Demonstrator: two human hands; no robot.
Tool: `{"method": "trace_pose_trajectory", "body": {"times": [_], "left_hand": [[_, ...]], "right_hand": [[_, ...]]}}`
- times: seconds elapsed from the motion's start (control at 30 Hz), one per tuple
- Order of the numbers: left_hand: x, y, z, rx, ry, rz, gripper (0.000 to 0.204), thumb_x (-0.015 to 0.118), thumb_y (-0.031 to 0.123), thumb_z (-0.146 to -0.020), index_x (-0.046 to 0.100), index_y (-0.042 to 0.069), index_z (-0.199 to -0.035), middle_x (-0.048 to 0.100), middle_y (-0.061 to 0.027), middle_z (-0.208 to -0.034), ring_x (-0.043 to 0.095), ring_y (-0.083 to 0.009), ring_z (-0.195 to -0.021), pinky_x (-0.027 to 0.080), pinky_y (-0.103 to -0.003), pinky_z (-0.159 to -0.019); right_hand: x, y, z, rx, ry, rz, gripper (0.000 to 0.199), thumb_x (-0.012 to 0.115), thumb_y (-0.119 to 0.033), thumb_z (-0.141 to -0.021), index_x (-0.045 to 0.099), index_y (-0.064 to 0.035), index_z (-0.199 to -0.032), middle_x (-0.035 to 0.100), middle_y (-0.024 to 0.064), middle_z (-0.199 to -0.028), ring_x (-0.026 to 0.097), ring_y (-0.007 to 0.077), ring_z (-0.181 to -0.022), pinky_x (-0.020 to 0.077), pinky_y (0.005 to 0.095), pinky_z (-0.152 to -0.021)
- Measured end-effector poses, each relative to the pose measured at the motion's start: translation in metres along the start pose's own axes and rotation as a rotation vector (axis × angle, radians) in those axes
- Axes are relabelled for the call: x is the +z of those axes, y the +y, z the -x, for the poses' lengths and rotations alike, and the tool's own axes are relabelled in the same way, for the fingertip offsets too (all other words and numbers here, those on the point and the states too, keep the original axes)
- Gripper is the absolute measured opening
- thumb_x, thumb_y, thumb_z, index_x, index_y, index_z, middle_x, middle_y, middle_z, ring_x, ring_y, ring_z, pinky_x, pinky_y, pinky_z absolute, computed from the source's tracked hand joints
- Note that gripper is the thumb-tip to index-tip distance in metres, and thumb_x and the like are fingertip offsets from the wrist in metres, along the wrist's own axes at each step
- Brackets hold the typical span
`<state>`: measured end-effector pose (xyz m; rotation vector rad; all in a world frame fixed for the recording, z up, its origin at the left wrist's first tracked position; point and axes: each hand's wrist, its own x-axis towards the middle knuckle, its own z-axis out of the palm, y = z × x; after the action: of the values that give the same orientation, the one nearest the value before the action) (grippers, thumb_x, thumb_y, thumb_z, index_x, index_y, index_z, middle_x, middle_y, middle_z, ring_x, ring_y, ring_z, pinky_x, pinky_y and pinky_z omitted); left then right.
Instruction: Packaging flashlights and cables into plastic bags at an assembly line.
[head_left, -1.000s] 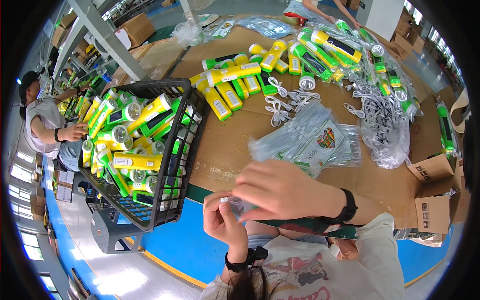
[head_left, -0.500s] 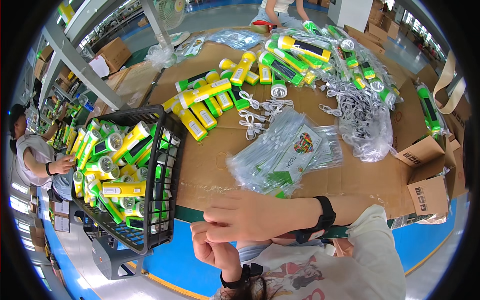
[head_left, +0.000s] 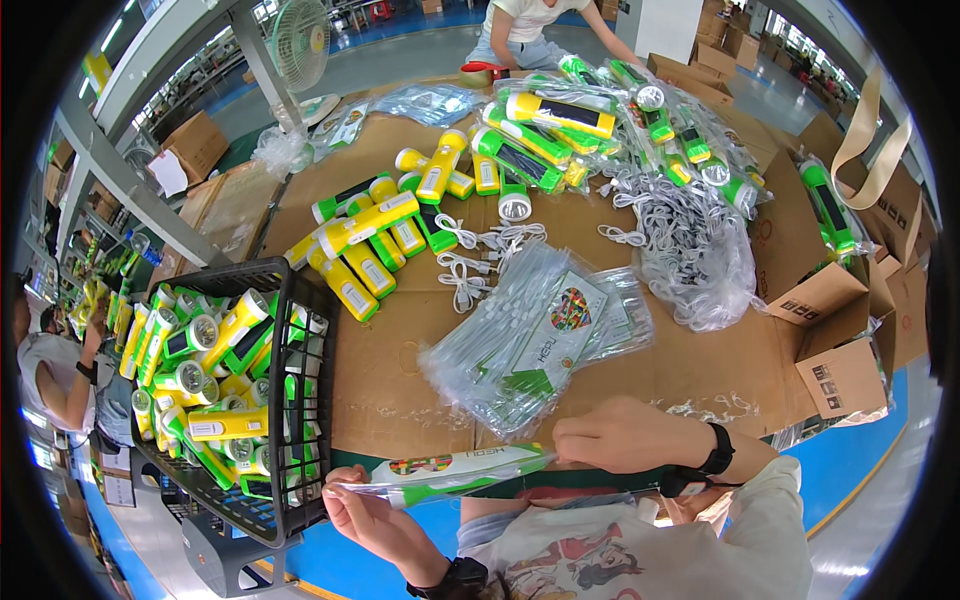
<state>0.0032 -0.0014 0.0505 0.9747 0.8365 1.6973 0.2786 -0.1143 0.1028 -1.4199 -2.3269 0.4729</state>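
Observation:
A clear plastic bag (head_left: 450, 472) with white and green print is stretched between my two hands at the table's near edge. My left hand (head_left: 375, 520) pinches its left end, close to the black basket. At the other end, my right hand (head_left: 620, 437) grips the bag with curled fingers. Just beyond lies a fanned stack of similar flat printed bags (head_left: 545, 345). Loose yellow and green flashlights (head_left: 370, 222) lie farther off, with bundled white cables (head_left: 466, 280) beside them. Whether anything is inside the held bag, I cannot tell.
On the left stands a black basket (head_left: 312, 440) heaped with flashlights. Bagged flashlights (head_left: 560, 115) and a heap of white cables (head_left: 695, 250) fill the far right. Opened cardboard boxes (head_left: 840, 375) stand at the right edge. One person sits opposite; another works at far left.
My hands were together near the stack's front edge, the right over the left. Now they are apart, with the plastic bag held between them. The view has shifted slightly.

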Motion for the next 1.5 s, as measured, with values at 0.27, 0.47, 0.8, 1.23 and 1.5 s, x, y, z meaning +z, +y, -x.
{"method": "trace_pose_trajectory", "body": {"times": [0.27,0.47,0.8,1.23,1.5], "left_hand": [[0.048,-0.009,0.034,-0.113,-0.263,-0.275,0.019,0.056,0.008,-0.097,0.061,0.0,-0.114,0.063,-0.0187,-0.121,0.057,-0.0281,-0.117,0.039,-0.04,-0.105],[0.057,-0.026,0.038,0.231,-1.096,-0.817,0.043,0.065,0.012,-0.09,0.057,0.009,-0.132,0.052,-0.0215,-0.137,0.048,-0.04,-0.127,0.034,-0.054,-0.11],[0.07,-0.052,0.055,0.332,-1.358,-1.058,0.054,0.067,0.019,-0.089,0.053,0.013,-0.14,0.035,-0.0142,-0.157,0.031,-0.0383,-0.144,0.019,-0.065,-0.115],[0.038,-0.026,0.036,0.156,-1.228,-0.949,0.046,0.064,0.009,-0.09,0.055,0.002,-0.134,0.054,-0.0113,-0.143,0.047,-0.0333,-0.134,0.03,-0.052,-0.114],[0.018,0.006,0.026,0.076,-1.087,-0.912,0.036,0.067,-0.003,-0.083,0.065,-0.002,-0.119,0.064,-0.0174,-0.127,0.062,-0.0348,-0.114,0.048,-0.043,-0.096]], "right_hand": [[-0.048,0.017,0.082,0.465,0.741,-0.532,0.015,0.042,-0.021,-0.107,0.049,-0.0077,-0.104,0.056,0.0017,-0.081,0.056,0.0078,-0.063,0.0472,0.0253,-0.056],[-0.123,0.074,0.116,0.465,1.431,-0.167,0.021,0.04,-0.023,-0.109,0.047,-0.0048,-0.103,0.056,0.004,-0.079,0.057,0.0109,-0.062,0.0496,0.0246,-0.059],[-0.148,0.216,0.146,0.717,1.194,0.053,0.033,0.052,-0.016,-0.103,0.044,-0.006,-0.134,0.062,0.0139,-0.121,0.064,0.0244,-0.108,0.0524,0.0328,-0.083],[-0.025,0.115,-0.067,0.154,0.127,0.449,0.049,0.081,-0.013,-0.069,0.054,-0.0047,-0.109,0.053,0.0087,-0.107,0.055,0.028,-0.105,0.0448,0.0411,-0.09],[-0.022,0.127,-0.053,0.25,0.123,0.275,0.042,0.083,-0.015,-0.067,0.055,-0.0049,-0.098,0.054,0.0069,-0.098,0.055,0.0274,-0.1,0.0447,0.0403,-0.085]]}}
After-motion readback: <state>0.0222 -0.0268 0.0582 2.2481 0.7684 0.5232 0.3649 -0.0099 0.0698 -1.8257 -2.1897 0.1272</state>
